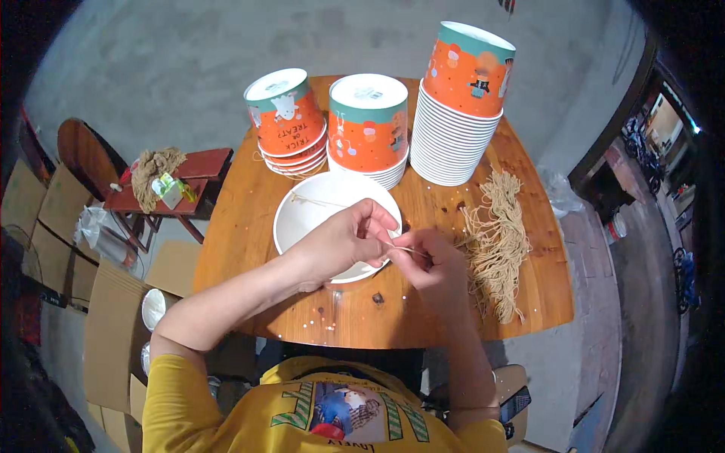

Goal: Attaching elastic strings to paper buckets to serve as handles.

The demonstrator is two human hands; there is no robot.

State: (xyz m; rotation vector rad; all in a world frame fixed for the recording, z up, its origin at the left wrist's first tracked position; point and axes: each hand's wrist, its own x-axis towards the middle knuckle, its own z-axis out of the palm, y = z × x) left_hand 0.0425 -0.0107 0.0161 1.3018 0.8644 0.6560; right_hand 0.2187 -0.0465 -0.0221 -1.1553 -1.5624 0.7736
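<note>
A paper bucket (310,219) sits on the wooden table in front of me, its white inside facing up toward me. Over its right rim, my left hand (343,238) has thumb and fingers pinched on a thin tan string. My right hand (434,264) meets it there, fingers closed on the same string (405,249). Another length of string (313,200) crosses the bucket's far inner wall. Fingers hide the place where string and rim meet. To the right of my right hand lies a loose bundle of tan strings (498,245).
Upside-down orange and green buckets stand at the back: a short stack (287,124), a middle stack (368,128) and a tall stack (457,113). White specks dot the wooden table (355,321). A red bench (211,162) and cardboard boxes (113,332) are at left.
</note>
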